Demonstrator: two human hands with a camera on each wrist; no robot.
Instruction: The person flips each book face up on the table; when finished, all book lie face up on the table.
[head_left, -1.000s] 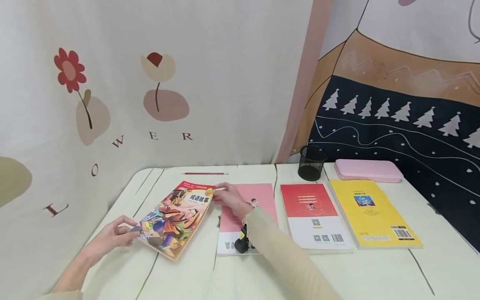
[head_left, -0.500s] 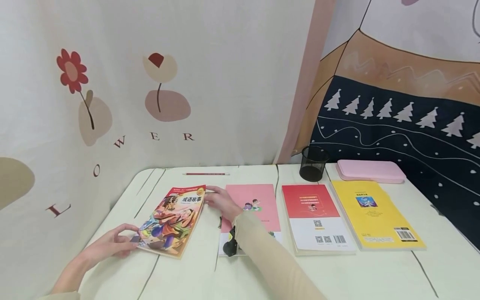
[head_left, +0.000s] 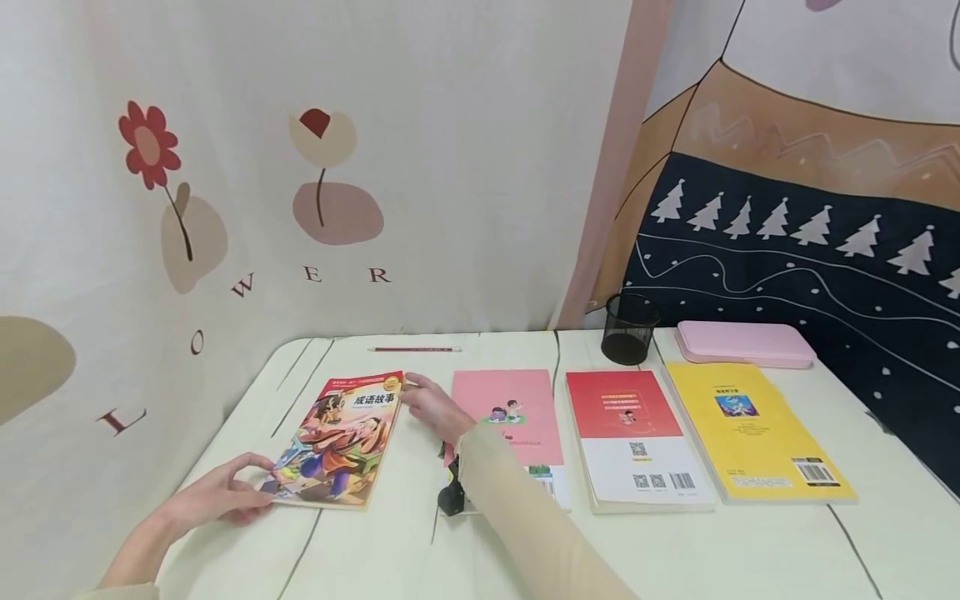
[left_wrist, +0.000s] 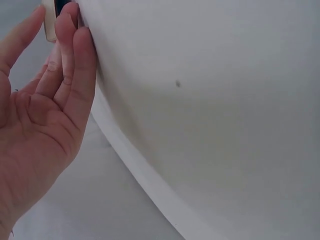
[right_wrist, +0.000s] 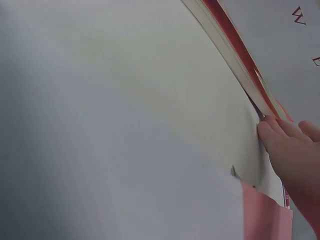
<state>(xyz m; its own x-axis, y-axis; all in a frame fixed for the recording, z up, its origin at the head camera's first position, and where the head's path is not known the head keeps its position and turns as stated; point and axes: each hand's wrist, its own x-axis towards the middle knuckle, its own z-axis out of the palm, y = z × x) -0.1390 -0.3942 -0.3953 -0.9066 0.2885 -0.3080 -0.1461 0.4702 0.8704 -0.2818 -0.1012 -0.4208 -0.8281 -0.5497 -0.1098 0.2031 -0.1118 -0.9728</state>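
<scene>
A colourful storybook [head_left: 341, 446] with a red top band lies at a slant at the table's left side, cover up. My left hand [head_left: 221, 493] holds its lower left corner; in the left wrist view the book's pale edge [left_wrist: 49, 22] shows between thumb and fingers. At the upper right corner, my right hand [head_left: 438, 408] grips the book, and the right wrist view shows its fingertips against the page edge [right_wrist: 235, 60]. A pink book [head_left: 506, 392] lies just right, partly hidden under my right forearm.
A red and white book [head_left: 637, 450] and a yellow book [head_left: 757, 433] lie further right. Behind them stand a black mesh pen holder [head_left: 628, 333] and a pink pencil case [head_left: 742, 343]. A pencil [head_left: 415, 349] lies near the back edge of the white table [head_left: 390, 550].
Both hands have moved the storybook left and lowered it, and it has turned a little straighter. My right hand has drawn back off the pink book, uncovering more of its cover.
</scene>
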